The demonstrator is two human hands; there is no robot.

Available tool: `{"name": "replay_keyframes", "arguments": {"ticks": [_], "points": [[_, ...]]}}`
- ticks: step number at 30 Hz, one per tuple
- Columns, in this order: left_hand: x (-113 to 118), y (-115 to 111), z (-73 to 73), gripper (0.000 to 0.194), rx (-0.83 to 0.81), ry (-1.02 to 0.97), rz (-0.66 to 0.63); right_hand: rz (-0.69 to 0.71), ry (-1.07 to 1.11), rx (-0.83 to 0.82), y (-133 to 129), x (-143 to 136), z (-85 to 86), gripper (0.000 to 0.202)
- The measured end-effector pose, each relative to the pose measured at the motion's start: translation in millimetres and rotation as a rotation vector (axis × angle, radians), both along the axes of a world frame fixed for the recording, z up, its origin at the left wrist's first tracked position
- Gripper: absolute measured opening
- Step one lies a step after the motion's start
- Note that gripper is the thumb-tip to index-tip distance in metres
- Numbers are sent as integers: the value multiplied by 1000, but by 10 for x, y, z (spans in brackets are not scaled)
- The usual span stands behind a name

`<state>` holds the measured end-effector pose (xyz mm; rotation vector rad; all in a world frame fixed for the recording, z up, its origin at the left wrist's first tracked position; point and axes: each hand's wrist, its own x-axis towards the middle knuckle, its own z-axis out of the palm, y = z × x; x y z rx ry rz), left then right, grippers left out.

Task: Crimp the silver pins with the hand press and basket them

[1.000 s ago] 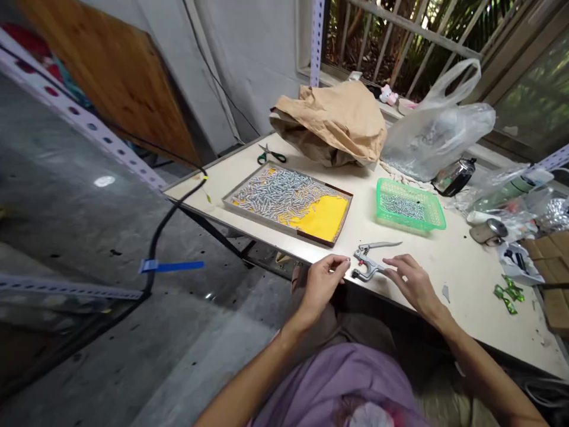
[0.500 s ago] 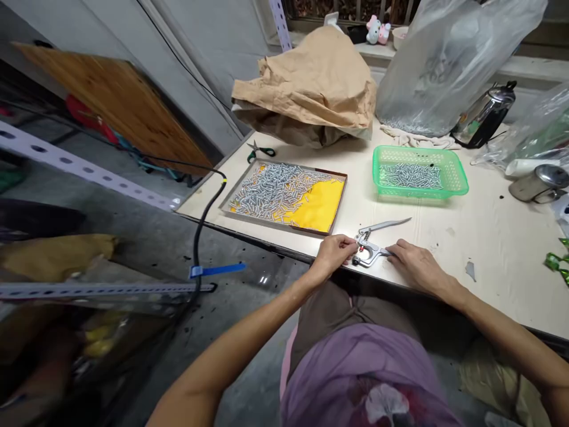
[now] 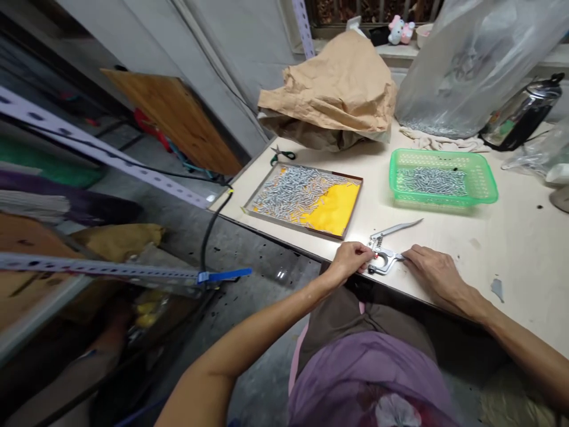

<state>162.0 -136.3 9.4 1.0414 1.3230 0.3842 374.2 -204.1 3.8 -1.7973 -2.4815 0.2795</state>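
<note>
A silver plier-like tool (image 3: 387, 261) with a spring and a curved jaw lies at the table's front edge, its handles spread apart. My left hand (image 3: 351, 261) is pinched at the tool's left end, beside a small red part; anything between the fingertips is too small to make out. The fingers of my right hand (image 3: 433, 270) are closed on the end of the lower handle. Left of the tool, a shallow tray (image 3: 353, 207) holds many small metal pins (image 3: 288, 193) on a yellow sheet (image 3: 335, 210).
A green basket (image 3: 486, 178) of metal pins sits at the right. Behind are a brown paper bag (image 3: 338, 89), a clear plastic bag (image 3: 444, 83) and a metal kettle (image 3: 524, 112). Green-handled scissors (image 3: 282, 156) lie behind the tray. A person's leg shows at lower left.
The view has swung left, so the table things appear farther right. Both hands remain at the tool, in nearly the same pose.
</note>
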Motion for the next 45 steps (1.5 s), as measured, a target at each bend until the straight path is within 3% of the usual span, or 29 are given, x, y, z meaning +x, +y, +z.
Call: {"name": "replay_keyframes", "arguments": {"ticks": [10,18,32,40,45], "points": [[-20,-1,-9,13,-48,-51,28,25,-43,132,39,11,-27,30],[26,-58,-8,15,-42,-22,67,13,-8,161,17,14,-164,29],[54,74,32,22,-73,244,-165,18,-2,162,-18,16,-159,27],[57,35,-3,9,-75,206,-45,10,-10,236,-16,11,-216,26],[66,26,-5,11,-72,238,-92,35,-23,282,-5,16,-256,26]]}}
